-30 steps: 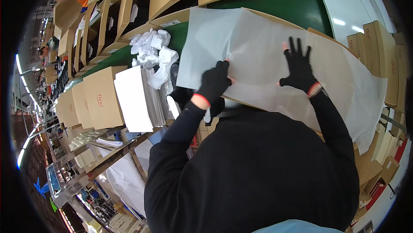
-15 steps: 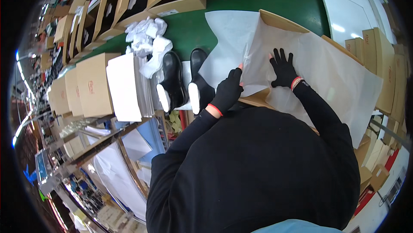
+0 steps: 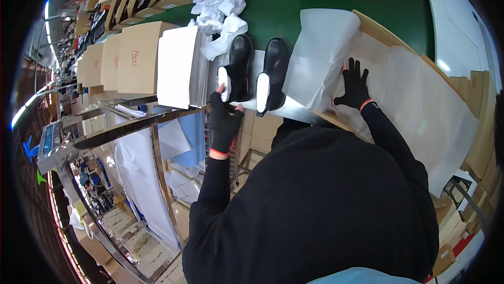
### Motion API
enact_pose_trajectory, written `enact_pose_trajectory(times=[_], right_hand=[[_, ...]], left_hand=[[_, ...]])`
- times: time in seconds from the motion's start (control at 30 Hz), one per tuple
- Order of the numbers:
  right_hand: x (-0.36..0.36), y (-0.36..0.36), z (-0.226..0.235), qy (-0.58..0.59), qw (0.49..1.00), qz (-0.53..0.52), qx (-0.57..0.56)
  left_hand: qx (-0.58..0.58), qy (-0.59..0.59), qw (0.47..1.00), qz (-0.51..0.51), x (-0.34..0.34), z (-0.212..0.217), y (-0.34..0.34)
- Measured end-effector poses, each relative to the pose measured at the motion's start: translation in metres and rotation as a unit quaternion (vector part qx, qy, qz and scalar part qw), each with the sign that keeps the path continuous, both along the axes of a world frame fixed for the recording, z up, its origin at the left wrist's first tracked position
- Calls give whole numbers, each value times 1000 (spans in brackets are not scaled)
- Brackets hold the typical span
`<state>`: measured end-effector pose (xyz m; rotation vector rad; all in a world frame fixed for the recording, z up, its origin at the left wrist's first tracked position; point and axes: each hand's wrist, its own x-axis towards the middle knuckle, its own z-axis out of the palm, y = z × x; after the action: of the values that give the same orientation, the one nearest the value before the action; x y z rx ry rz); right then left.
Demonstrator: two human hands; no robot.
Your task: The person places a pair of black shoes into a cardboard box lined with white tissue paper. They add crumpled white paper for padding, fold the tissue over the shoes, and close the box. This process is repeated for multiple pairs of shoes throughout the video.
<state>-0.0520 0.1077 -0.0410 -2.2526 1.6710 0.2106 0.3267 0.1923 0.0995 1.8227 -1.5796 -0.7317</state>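
One green worktable [image 3: 404,0] carries one translucent paper sheet [image 3: 415,95], laid across one open brown box [image 3: 384,32]. Three brown cartons [image 3: 139,58] stand in a row left of one white stack [image 3: 177,66]; one heap of crumpled white paper [image 3: 216,13] lies beyond it. Two black shoes (each with one white insert [image 3: 263,92] showing) lie side by side between stack and sheet: left shoe [image 3: 241,63], right shoe [image 3: 276,63]. The right hand [image 3: 355,84] rests spread and released on the sheet, over the box. The left hand [image 3: 224,124] is at the left shoe's heel end, fingers partly bent; whether they grasp it cannot be told. The sheet hides most of the box interior; further boxes are cut off at the upper edge.
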Motion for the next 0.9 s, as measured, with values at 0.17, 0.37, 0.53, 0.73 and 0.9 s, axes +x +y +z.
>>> enact_pose_trajectory(times=[0.17,0.37,0.53,0.73,0.9], right_hand=[[11,5,20,4,999,-8,-31],[-28,38,10,-38,999,-3,18],[-43,15,77,-315,945,-91,-17],[8,-4,194,-659,729,49,179],[10,7,204,-562,751,-20,347]], left_hand=[[-55,-127,990,16,60,-77,36],[-84,40,979,181,50,-75,-24],[-52,229,957,171,100,78,-51],[60,349,935,-17,-23,179,-51],[87,157,955,-238,-105,108,-100]])
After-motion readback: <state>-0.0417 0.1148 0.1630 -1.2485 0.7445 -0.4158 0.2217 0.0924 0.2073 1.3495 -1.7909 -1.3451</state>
